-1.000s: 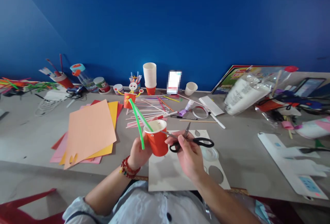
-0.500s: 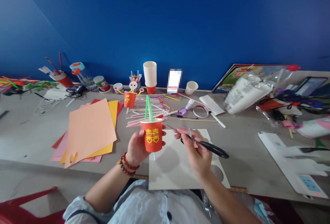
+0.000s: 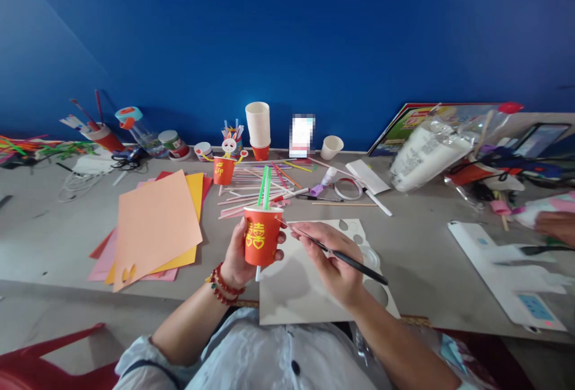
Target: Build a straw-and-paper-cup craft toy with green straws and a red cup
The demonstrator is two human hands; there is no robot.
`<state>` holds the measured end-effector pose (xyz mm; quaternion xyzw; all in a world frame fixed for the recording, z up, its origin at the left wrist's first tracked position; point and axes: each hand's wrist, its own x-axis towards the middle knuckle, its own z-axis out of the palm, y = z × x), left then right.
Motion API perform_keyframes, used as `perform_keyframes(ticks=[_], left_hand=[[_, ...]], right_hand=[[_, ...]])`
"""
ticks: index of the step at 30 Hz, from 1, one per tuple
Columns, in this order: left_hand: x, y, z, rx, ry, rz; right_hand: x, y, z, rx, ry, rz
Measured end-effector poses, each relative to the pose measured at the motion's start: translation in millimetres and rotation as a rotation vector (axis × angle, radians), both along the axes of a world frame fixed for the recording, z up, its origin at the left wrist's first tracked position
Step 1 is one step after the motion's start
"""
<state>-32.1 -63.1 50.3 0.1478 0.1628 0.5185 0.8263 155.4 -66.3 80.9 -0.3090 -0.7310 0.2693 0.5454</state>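
My left hand is wrapped round a red paper cup with yellow lettering, held upright above the table. Green and white straws rise from its rim, and a pale straw end pokes out below. In my right hand is a slim pair of black-handled scissors, seen nearly edge-on. Their thin tip is at the right side of the cup, close under the rim; whether it pierces the wall I cannot tell. Under my hands lies a white card sheet with round cut-outs.
Coloured paper sheets lie at left. Loose straws spread behind the cup, near a rabbit-decorated cup and stacked white cups. Tape and a power strip are at right. A co-worker's hand shows at the far right.
The cup has turned, so its lettering sits further left. My right hand has brought the scissors' tip leftward to the cup's side. Another person's hand has appeared at the right edge.
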Motion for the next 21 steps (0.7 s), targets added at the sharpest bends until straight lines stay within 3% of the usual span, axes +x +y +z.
perform_keyframes(ticks=[6, 11, 13, 15, 18, 21], left_hand=[[-1, 1, -0.3, 0.052, 0.090, -0.022], [1, -1, -0.9, 0.083, 0.216, 0.016], [1, -3, -4.5, 0.167, 0.333, 0.099], [0, -6, -10.1, 0.259, 0.467, 0.189], [-5, -6, -19.0, 0.386, 0.669, 0.333], [-11, -3, -24.9, 0.556, 0.852, 0.470]], right_hand=[[6, 9, 16.6, 0.063, -0.105, 0.071], [5, 9, 15.6, 0.078, -0.123, 0.044], [0, 5, 10.7, -0.054, -0.034, -0.025], [-6, 2, 6.0, -0.313, 0.135, -0.067], [-14, 1, 3.2, -0.665, 0.415, -0.039], [-16, 6, 5.1, -0.881, 0.607, -0.003]])
